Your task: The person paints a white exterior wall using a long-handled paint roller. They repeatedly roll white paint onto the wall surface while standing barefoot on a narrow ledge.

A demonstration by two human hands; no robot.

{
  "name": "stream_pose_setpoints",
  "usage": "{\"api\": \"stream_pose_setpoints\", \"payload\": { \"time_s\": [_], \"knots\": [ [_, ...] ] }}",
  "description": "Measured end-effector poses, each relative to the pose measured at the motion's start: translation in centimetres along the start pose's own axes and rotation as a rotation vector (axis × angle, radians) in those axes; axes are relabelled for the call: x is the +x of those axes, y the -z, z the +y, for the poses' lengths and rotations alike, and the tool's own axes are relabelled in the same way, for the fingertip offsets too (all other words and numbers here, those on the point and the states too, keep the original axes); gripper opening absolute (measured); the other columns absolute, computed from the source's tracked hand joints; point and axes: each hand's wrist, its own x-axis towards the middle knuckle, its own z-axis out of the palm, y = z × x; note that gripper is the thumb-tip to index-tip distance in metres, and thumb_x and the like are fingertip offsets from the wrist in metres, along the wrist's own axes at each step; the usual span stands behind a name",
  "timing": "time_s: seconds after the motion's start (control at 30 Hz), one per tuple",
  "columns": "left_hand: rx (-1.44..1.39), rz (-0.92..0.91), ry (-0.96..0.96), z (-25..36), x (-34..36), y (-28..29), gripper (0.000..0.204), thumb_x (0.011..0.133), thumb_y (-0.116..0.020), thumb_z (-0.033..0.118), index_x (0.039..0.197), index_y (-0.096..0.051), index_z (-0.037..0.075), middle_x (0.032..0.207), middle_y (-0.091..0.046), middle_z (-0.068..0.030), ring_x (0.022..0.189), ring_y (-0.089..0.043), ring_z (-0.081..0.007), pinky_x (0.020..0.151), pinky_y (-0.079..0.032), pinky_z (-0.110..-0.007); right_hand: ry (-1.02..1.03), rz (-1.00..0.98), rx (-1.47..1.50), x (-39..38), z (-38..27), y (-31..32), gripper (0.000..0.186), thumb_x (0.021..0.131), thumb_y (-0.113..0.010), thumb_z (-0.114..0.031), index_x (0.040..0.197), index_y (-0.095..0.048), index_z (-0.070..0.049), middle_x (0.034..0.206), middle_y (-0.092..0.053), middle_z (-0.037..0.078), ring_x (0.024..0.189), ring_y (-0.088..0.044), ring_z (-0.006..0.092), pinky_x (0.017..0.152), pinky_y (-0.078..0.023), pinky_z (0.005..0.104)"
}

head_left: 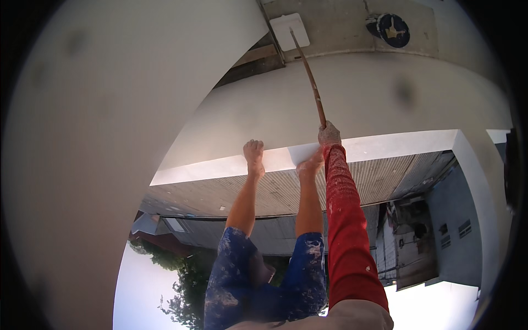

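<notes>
A long wooden pole (pixel 313 82) is gripped near its lower end by my right hand (pixel 329 133), which is dusted with pale powder. My fingers are wrapped round it. The pole reaches up and away to a white flat panel with rounded corners (pixel 283 39) at the top of the view. Its far tip overlaps the panel; I cannot tell whether the two are joined. A red sleeve (pixel 349 231), speckled with pale dust, covers my right arm. Nothing of my left hand shows.
My bare feet rest at a white ledge (pixel 396 142). A dark round container (pixel 395 31) with pale material in it is at the upper right. A smooth pale wall (pixel 99 137) fills the left. Beyond the ledge are corrugated roofing (pixel 275 192), trees (pixel 195 280) and a grey building (pixel 454 209).
</notes>
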Motion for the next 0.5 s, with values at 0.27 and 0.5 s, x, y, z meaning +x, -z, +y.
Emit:
{"api": "stream_pose_setpoints", "payload": {
  "time_s": [0.27, 0.5],
  "knots": [
    [0.013, 0.06, -0.045, 0.9, -0.1, 2.2, 0.026, 0.064, -0.063, 0.003, 0.086, -0.05, 0.008, 0.075, -0.05, -0.0083, 0.077, -0.053, -0.027, 0.07, -0.043, -0.04, -0.038, 0.023, -0.054, -1.3, -0.6, 0.8, 0.033, 0.092, -0.05, -0.035, 0.115, -0.057, -0.012, 0.107, -0.065, 0.021, 0.103, -0.062, 0.041, 0.088, -0.05, 0.0513],
    [0.02, 0.134, -0.058, -0.6, 3.0, 4.0, 0.025, 0.065, -0.064, 0.003, 0.084, -0.049, 0.009, 0.073, -0.049, -0.0085, 0.076, -0.054, -0.0272, 0.068, -0.044, -0.04, -0.064, -0.003, -0.045, -3.3, -1.1, 2.1, 0.033, 0.092, -0.05, -0.035, 0.117, -0.056, -0.014, 0.106, -0.065, 0.022, 0.102, -0.061, 0.042, 0.086, -0.05, 0.0515]
  ]
}}
